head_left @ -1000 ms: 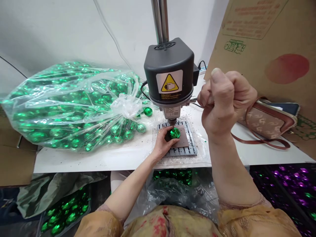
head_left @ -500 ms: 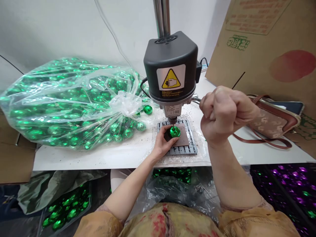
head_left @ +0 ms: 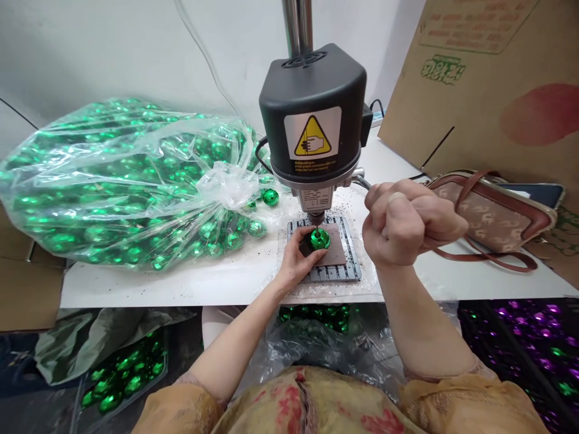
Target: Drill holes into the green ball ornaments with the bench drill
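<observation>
A shiny green faceted ball (head_left: 321,239) sits on a brown pad (head_left: 336,247) over the slotted metal base (head_left: 348,272) of a bench drill press (head_left: 312,108). My left hand (head_left: 296,259) grips the ball from the left, thumb in front and fingers behind. Right above the ball is the drill's bit (head_left: 317,229), its tip at the ball's top. My right hand (head_left: 409,223) is closed in a fist around the drill press lever (head_left: 362,181), of which only a metal part shows; the fingers hide the rest.
A clear plastic bag (head_left: 136,187) full of green balls fills the table's left. One loose green ball (head_left: 270,197) lies beside its knot. At right are a brown handbag (head_left: 493,211) and a cardboard box (head_left: 479,78). Below stand a bin of green balls (head_left: 122,377) and purple balls (head_left: 538,337).
My right hand has moved down somewhat on the lever, and the drill head appears slightly shifted with the view. My left hand still holds the ball in place.
</observation>
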The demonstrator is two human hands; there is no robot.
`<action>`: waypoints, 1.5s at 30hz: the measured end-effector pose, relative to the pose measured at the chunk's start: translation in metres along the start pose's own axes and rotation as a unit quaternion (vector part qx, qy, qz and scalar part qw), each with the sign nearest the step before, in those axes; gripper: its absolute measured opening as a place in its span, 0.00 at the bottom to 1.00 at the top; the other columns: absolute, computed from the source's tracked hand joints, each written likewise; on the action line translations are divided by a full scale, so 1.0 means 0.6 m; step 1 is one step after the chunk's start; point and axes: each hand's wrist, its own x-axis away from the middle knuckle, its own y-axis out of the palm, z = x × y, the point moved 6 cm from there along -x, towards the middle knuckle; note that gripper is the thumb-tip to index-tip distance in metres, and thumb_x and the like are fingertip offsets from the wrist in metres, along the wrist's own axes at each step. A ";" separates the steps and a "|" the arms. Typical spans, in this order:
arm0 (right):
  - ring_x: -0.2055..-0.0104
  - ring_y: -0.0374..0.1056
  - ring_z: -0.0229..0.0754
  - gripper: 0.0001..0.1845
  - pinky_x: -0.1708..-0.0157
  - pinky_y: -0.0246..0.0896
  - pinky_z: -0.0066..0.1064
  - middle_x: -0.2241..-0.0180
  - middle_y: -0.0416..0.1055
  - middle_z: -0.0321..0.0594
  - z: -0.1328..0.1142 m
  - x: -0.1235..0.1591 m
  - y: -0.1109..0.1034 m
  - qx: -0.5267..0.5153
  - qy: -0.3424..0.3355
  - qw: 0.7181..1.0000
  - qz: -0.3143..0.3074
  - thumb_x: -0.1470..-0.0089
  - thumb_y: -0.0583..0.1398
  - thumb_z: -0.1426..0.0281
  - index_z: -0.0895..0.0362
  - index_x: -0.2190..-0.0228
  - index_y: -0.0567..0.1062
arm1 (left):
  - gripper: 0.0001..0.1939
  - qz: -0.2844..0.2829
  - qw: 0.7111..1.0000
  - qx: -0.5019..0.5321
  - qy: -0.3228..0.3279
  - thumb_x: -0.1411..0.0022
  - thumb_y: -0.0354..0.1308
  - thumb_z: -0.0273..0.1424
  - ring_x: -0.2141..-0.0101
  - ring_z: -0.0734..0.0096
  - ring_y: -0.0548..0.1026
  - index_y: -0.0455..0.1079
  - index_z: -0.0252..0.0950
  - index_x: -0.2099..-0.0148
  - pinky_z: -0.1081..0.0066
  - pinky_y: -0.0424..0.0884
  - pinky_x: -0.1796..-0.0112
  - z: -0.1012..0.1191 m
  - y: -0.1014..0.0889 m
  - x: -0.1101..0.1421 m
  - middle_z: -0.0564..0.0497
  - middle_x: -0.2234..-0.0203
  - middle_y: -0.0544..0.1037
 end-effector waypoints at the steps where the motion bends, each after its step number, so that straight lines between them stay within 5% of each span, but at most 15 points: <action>1: 0.84 0.42 0.27 0.28 0.83 0.43 0.30 0.85 0.44 0.29 -0.002 0.001 0.000 -0.004 -0.014 1.000 -0.002 0.46 0.60 0.69 0.57 0.83 0.46 | 0.28 -0.001 1.000 0.001 0.000 0.43 0.70 0.44 0.49 0.56 0.77 0.68 0.39 0.45 0.57 0.73 0.47 0.000 0.000 0.000 0.44 0.51 0.77; 15: 0.86 0.42 0.28 0.28 0.85 0.42 0.31 0.87 0.45 0.29 0.002 0.020 -0.006 -0.011 -0.064 0.998 -0.005 0.49 0.60 0.72 0.57 0.84 0.44 | 0.28 -0.001 1.000 0.003 -0.004 0.44 0.71 0.44 0.49 0.56 0.77 0.68 0.39 0.46 0.56 0.73 0.46 0.001 0.000 0.001 0.44 0.51 0.78; 23: 0.84 0.45 0.30 0.25 0.82 0.39 0.32 0.87 0.48 0.29 0.008 -0.083 0.045 0.017 0.134 0.990 0.028 0.47 0.61 0.72 0.54 0.85 0.53 | 0.26 0.046 0.998 -0.032 0.002 0.44 0.71 0.41 0.51 0.58 0.78 0.70 0.39 0.47 0.58 0.75 0.50 0.011 -0.009 0.004 0.45 0.53 0.78; 27: 0.84 0.45 0.31 0.23 0.81 0.41 0.31 0.86 0.47 0.29 0.016 -0.100 0.055 0.038 0.165 0.986 0.008 0.45 0.60 0.72 0.53 0.85 0.53 | 0.22 0.105 0.977 -0.143 0.121 0.40 0.69 0.40 0.54 0.60 0.78 0.69 0.39 0.47 0.61 0.76 0.54 0.058 -0.008 0.059 0.45 0.56 0.76; 31: 0.83 0.45 0.31 0.23 0.81 0.41 0.31 0.86 0.48 0.29 0.016 -0.095 0.052 0.047 0.147 0.988 0.017 0.44 0.59 0.69 0.52 0.84 0.54 | 0.19 -0.063 0.904 -0.245 0.345 0.36 0.64 0.40 0.57 0.63 0.77 0.71 0.40 0.46 0.65 0.76 0.60 0.101 0.071 0.172 0.42 0.54 0.76; 33: 0.83 0.45 0.30 0.23 0.81 0.41 0.31 0.86 0.49 0.29 0.017 -0.093 0.051 0.049 0.147 0.988 0.021 0.43 0.60 0.69 0.52 0.83 0.54 | 0.18 -0.145 0.858 -0.289 0.398 0.34 0.62 0.42 0.58 0.63 0.77 0.72 0.42 0.45 0.64 0.76 0.59 0.099 0.108 0.217 0.42 0.53 0.78; 35: 0.83 0.45 0.31 0.23 0.80 0.41 0.32 0.85 0.50 0.30 0.018 -0.092 0.050 0.042 0.152 0.987 0.021 0.44 0.60 0.68 0.52 0.83 0.54 | 0.20 -0.153 0.846 -0.308 0.409 0.33 0.59 0.46 0.54 0.62 0.77 0.71 0.43 0.44 0.63 0.76 0.55 0.094 0.115 0.222 0.42 0.50 0.78; 37: 0.83 0.46 0.31 0.23 0.81 0.40 0.32 0.85 0.51 0.30 0.018 -0.091 0.050 0.031 0.153 0.988 0.021 0.44 0.60 0.67 0.52 0.83 0.55 | 0.18 -0.103 0.863 -0.307 0.387 0.31 0.57 0.45 0.50 0.60 0.76 0.70 0.43 0.44 0.60 0.75 0.51 0.087 0.087 0.178 0.43 0.49 0.77; 39: 0.83 0.46 0.30 0.22 0.81 0.39 0.32 0.86 0.51 0.29 0.017 -0.091 0.050 0.024 0.150 0.988 0.022 0.43 0.60 0.68 0.53 0.83 0.55 | 0.13 -0.023 0.893 -0.314 0.321 0.30 0.55 0.32 0.49 0.58 0.76 0.70 0.41 0.45 0.57 0.74 0.49 0.074 0.030 0.093 0.42 0.51 0.78; 43: 0.84 0.46 0.26 0.23 0.81 0.39 0.27 0.86 0.50 0.27 0.016 -0.090 0.050 0.015 0.139 0.990 0.025 0.42 0.59 0.69 0.54 0.83 0.54 | 0.14 0.124 0.917 -0.372 0.068 0.35 0.52 0.21 0.50 0.48 0.74 0.72 0.36 0.51 0.48 0.68 0.46 0.007 -0.111 -0.107 0.38 0.55 0.77; 45: 0.84 0.47 0.25 0.23 0.81 0.40 0.26 0.86 0.50 0.27 0.016 -0.089 0.051 0.016 0.140 0.990 0.021 0.42 0.59 0.69 0.54 0.83 0.53 | 0.14 0.120 0.918 -0.376 -0.032 0.39 0.55 0.20 0.48 0.43 0.72 0.72 0.35 0.52 0.45 0.65 0.45 -0.033 -0.152 -0.178 0.36 0.55 0.76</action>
